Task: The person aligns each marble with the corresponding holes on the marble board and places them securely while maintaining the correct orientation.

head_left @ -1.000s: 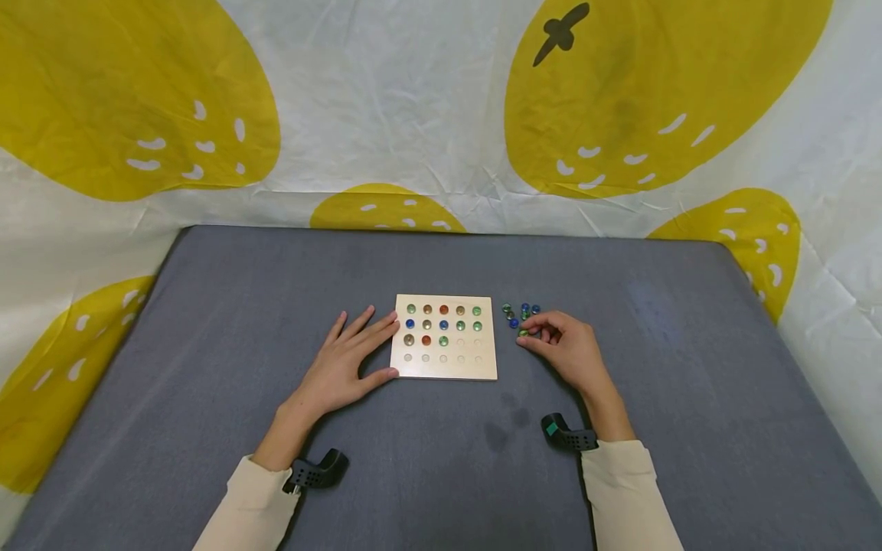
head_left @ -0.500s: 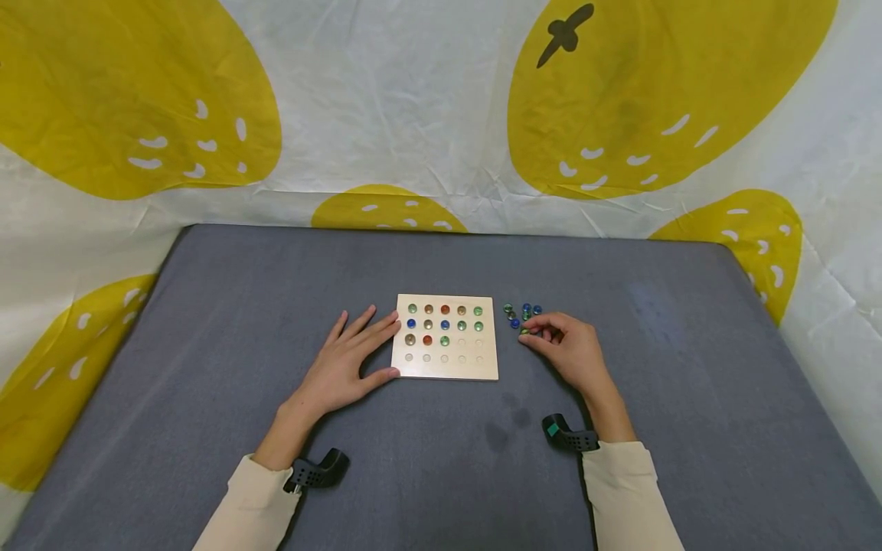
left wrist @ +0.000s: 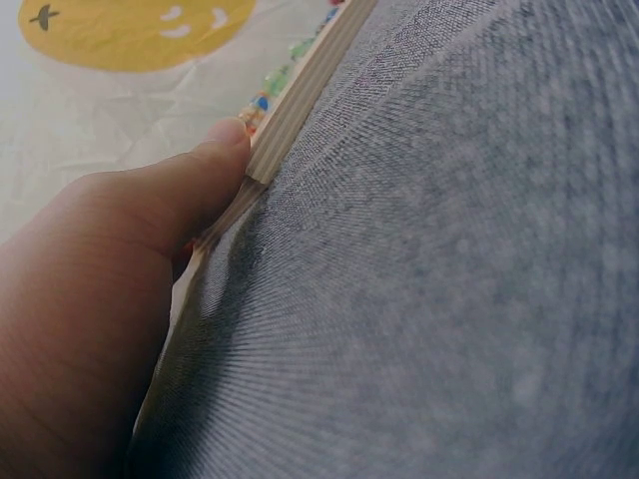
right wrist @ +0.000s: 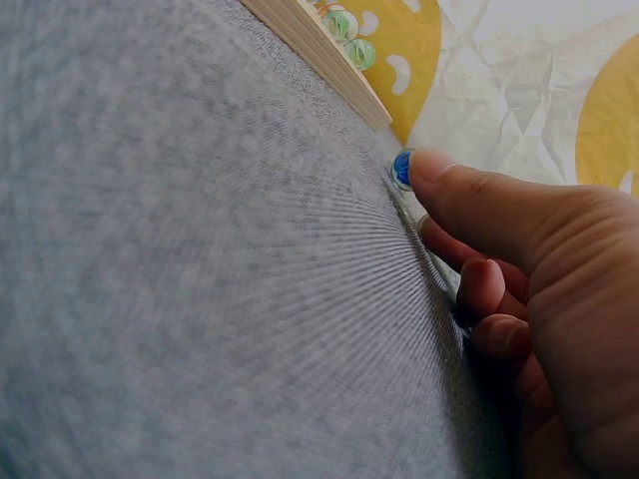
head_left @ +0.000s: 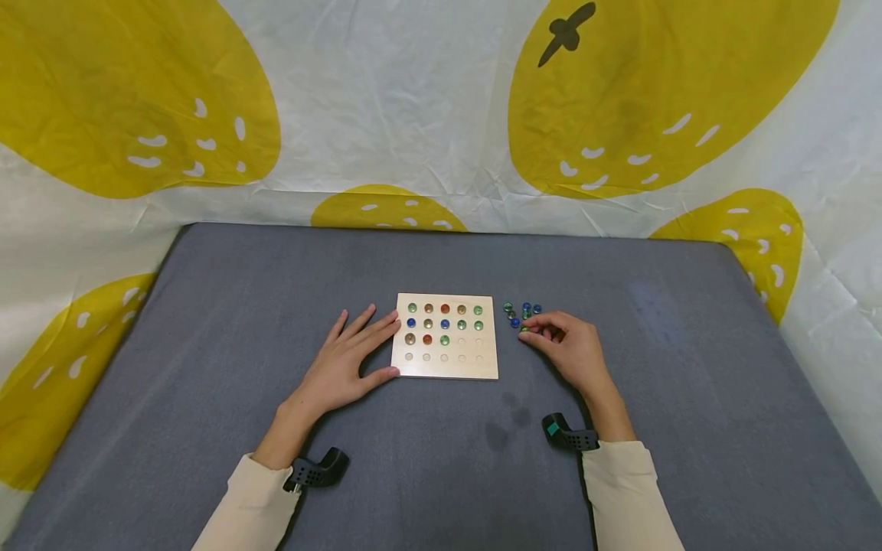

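A pale wooden board with rows of round hollows lies on the grey table; green, blue, red and amber marbles sit in its upper rows. My left hand is spread flat, its fingertips and thumb touching the board's left edge. In the left wrist view, the left thumb rests against the board's corner. To the board's right, my right hand pinches a green marble between thumb and index finger, low over the cloth. A blue marble shows just past the right thumb in the right wrist view.
Several loose marbles, blue and green, lie in a small cluster between the board and my right hand. Grey cloth covers the table. Behind it hangs a white curtain with yellow shapes.
Both hands, the board and the marbles stay almost where they were. The head view has shifted very slightly.
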`<control>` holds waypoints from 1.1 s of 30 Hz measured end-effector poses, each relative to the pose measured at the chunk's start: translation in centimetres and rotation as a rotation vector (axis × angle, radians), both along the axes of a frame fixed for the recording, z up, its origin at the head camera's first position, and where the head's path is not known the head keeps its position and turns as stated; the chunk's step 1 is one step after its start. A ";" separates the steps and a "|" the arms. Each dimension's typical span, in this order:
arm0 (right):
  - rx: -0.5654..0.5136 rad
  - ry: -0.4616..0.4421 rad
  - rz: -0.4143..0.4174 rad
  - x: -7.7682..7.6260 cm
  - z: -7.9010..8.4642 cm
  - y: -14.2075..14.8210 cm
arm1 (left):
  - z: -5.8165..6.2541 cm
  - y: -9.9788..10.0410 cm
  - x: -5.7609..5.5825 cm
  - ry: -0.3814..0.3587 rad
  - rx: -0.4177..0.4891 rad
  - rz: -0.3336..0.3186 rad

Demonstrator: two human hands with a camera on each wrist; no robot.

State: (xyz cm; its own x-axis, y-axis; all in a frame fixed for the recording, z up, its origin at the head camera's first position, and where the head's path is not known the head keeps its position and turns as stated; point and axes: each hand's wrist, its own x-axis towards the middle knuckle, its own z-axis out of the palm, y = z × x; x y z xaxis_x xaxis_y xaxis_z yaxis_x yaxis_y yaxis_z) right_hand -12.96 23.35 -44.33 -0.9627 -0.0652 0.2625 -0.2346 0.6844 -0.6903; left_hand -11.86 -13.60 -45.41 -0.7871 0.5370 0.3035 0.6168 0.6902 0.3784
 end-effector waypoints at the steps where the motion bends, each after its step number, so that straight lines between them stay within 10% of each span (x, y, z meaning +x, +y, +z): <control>1: 0.001 0.002 -0.001 0.0 0.0 0.0 | 0.0 0.0 0.0 -0.002 -0.003 0.001; 33: -0.078 0.017 0.039 0.3 1.4 -1.7 | 0.0 0.0 0.0 0.001 -0.006 0.001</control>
